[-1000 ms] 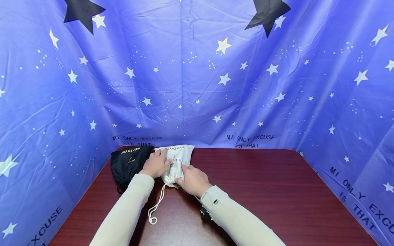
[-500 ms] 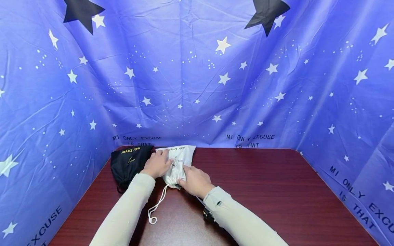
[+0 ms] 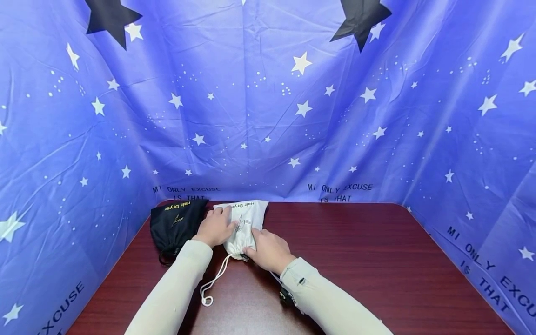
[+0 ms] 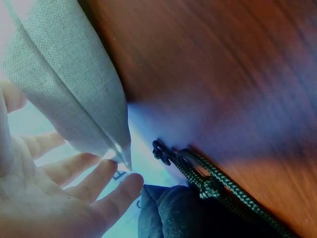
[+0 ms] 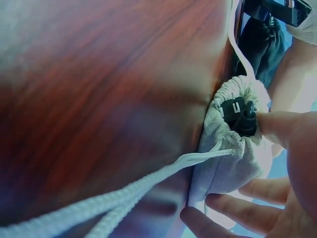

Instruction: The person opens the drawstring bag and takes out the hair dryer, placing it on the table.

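A white drawstring bag (image 3: 247,223) printed "Hair Dryer" lies near the far table edge, its gathered mouth toward the person. My left hand (image 3: 215,226) rests at its left side; the left wrist view has these fingers straight and spread along the cloth. My right hand (image 3: 271,249) touches the right side, thumb at the mouth and fingers extended along the flank. Inside the mouth shows a black piece (image 5: 242,115) with a pale mark. White cord (image 5: 188,158) trails from the bag. Left of it lies a black drawstring bag (image 3: 176,228), also lettered "Hair Dryer".
The reddish-brown wooden table (image 3: 356,260) stretches to the right of the bags. A blue star-patterned cloth (image 3: 268,102) hangs behind and along both sides. Dark braided cord (image 4: 213,186) from the black bag lies near the left wrist.
Both hands and the white bag have shifted slightly to the right and a little toward the person. The black bag stays where it was.
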The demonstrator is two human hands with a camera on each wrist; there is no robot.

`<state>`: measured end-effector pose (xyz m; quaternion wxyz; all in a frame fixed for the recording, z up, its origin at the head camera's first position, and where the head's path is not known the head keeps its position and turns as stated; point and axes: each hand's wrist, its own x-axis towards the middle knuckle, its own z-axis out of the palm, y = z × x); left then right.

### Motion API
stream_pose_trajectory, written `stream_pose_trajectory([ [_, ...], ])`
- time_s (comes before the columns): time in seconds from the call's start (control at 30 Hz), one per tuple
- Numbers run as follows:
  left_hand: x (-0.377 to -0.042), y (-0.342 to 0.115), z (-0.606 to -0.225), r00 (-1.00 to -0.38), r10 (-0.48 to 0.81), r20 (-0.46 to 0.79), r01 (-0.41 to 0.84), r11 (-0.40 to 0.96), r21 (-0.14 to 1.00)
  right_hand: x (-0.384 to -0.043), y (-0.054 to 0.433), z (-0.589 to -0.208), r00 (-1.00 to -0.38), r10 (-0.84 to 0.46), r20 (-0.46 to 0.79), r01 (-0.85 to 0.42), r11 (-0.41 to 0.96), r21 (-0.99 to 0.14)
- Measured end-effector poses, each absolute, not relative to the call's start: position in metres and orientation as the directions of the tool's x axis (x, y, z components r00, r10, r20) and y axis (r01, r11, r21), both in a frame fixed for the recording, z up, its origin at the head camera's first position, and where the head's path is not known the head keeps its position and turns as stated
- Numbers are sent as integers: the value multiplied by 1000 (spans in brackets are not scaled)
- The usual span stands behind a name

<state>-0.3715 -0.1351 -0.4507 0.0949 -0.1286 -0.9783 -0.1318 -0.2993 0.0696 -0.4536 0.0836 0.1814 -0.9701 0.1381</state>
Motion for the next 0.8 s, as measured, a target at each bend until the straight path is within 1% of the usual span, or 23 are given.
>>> stream_pose_trajectory([
  [0.5, -365, -128, -451, -947, 238, 216, 286, 929, 233, -295, 77, -455, -917, -335, 217, -382, 894, -235],
  [0.8, -363, -125, -456, -941, 239, 241, 293, 930, 221, -291, 81, -456, -915, -334, 228, -385, 892, -238],
])
